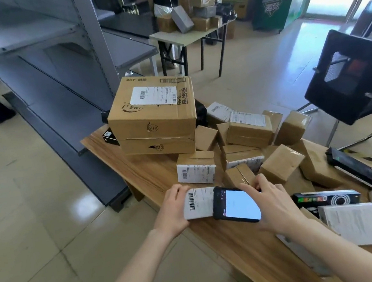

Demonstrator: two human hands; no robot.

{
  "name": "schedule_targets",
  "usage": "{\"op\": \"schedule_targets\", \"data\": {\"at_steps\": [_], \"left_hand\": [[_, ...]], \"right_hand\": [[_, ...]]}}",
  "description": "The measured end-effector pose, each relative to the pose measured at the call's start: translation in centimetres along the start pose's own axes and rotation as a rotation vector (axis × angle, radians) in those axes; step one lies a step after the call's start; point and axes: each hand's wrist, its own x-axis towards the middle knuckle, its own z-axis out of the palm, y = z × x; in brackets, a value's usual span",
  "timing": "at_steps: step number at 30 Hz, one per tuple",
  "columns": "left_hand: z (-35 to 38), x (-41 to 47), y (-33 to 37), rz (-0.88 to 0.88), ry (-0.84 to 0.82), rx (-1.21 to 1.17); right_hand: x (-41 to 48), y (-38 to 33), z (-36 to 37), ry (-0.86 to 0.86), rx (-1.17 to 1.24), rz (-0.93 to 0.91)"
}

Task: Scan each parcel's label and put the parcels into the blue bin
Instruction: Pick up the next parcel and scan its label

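My left hand (171, 211) grips a small parcel (197, 203) by its left end, white barcode label facing up, just above the wooden table's front edge. My right hand (271, 203) holds a black phone (235, 204) with a lit pale-blue screen over the parcel's right end. Behind them lies a heap of several brown cardboard parcels (279, 163), some with white labels. A large labelled carton (151, 107) sits stacked on another at the table's far left. No blue bin is in view.
The wooden table (151, 176) also carries black boxes (327, 200) and a white paper sheet (357, 224) at the right. Grey metal shelving (55, 70) stands left, a black chair (350, 77) right. A second table with parcels (191, 33) and a person stand behind.
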Motion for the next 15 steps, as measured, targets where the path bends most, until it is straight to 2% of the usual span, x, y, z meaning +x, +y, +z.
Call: {"op": "schedule_targets", "data": {"at_steps": [15], "left_hand": [[-0.4, -2.5, 5.0, 0.022, 0.000, 0.232]], "right_hand": [[-4.8, 3.7, 0.3, 0.022, 0.017, -0.004]]}}
